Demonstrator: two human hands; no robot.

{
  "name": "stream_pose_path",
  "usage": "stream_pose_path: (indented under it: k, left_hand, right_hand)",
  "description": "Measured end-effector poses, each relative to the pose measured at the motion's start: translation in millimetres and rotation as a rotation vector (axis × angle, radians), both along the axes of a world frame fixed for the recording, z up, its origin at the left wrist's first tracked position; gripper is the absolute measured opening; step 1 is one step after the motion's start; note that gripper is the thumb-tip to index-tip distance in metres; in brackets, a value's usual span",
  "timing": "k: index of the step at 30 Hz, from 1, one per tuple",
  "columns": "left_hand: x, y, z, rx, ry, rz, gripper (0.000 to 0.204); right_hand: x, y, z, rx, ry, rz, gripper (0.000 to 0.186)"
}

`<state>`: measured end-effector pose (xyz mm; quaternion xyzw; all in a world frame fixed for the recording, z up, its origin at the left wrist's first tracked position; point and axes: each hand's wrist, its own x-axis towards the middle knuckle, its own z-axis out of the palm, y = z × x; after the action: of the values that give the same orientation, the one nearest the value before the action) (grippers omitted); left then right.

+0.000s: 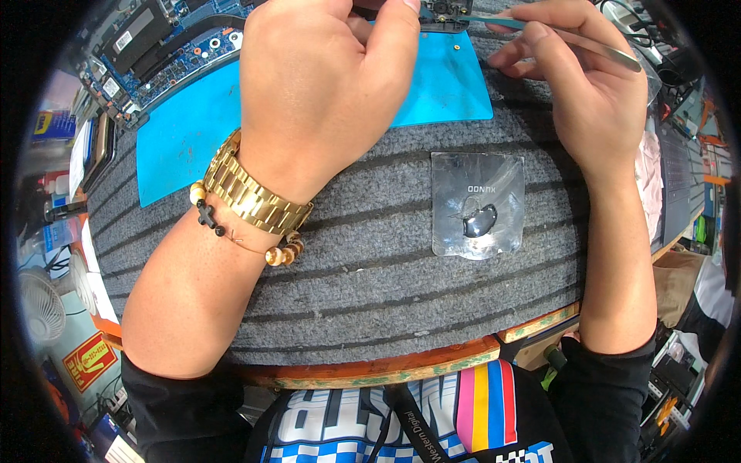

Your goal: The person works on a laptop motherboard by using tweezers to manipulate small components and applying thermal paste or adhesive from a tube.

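At the top edge, my left hand (324, 85) is closed on a black plastic part (444, 25) with small brass-coloured spots; the hand's fingers are mostly hidden behind its back and thumb. My right hand (590, 92) pinches metal tweezers (575, 40), whose tips reach left to the black part. Under the left hand lies a bright blue mat (448, 85). One tiny brass-coloured piece (457, 47), perhaps a screw, rests on it near the part. A gold watch (251, 193) and a beaded bracelet (285, 253) circle my left wrist.
An opened laptop chassis (170, 62) with a blue circuit board stands at the upper left, partly over the mat. Grey striped carpet (363, 270) covers the bench. On it lies a small clear plastic packet (478, 204) with a dark shiny spot. The wooden bench edge (370, 374) runs near my body.
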<state>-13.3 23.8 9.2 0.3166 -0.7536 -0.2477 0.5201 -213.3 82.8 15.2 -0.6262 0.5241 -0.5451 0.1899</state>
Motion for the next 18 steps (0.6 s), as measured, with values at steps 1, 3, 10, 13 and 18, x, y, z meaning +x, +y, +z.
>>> stream_pose_path:
  k: [1,3,10,13,18]
  left_hand:
    - [0.3,-0.2,-0.4,-0.003,0.001,0.000,0.005]
    - [-0.5,-0.4,-1.4,-0.004,0.014,-0.008,0.005]
    - [0.0,-1.0,-1.8,0.036,0.053,-0.042,0.005]
    - [-2.8,2.8,1.3,-0.028,-0.011,0.024,0.005]
    - [-0.8,-2.7,-4.7,-0.005,0.062,-0.027,0.004]
  right_hand:
    - [-0.7,0.3,0.0,-0.001,-0.007,0.011,0.005]
    - [-2.2,3.1,0.8,0.001,0.021,0.030,0.005]
    - [2.6,4.2,0.5,0.043,0.046,0.010,0.007]
    - [4.1,4.3,2.2,0.059,0.085,0.000,0.008]
    - [5.7,3.8,2.2,0.038,0.077,-0.003,0.007]
